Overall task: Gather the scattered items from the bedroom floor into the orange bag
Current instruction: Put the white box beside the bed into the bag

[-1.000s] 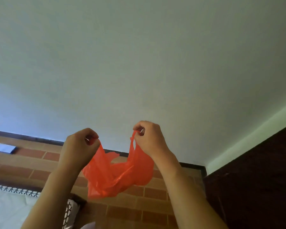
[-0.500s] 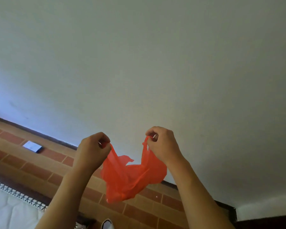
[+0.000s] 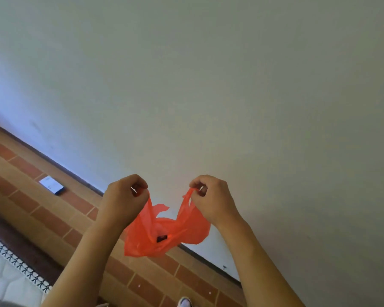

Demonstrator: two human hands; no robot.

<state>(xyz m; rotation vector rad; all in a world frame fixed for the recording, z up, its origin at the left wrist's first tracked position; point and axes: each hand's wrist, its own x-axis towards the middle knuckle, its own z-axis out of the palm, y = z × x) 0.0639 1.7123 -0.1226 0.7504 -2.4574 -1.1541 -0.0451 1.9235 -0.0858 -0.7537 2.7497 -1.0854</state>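
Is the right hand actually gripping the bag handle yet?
Touching. The head view shows the right hand pinching one handle of the orange bag between thumb and fingers, while the left hand pinches the other.

- A plain pale wall [image 3: 208,85] fills most of the view.
- A dark skirting strip [image 3: 60,166] runs along the wall's foot.
- Below the wall lies a brick-patterned floor [image 3: 53,218].
- A white quilted mattress [image 3: 7,282] sits farthest from the wall.

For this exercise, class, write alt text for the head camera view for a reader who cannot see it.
Two hands hold a thin orange bag open by its handles, the left hand and right hand each pinching one. Behind are a pale wall and a brick-patterned floor, where a small white-and-blue box lies.
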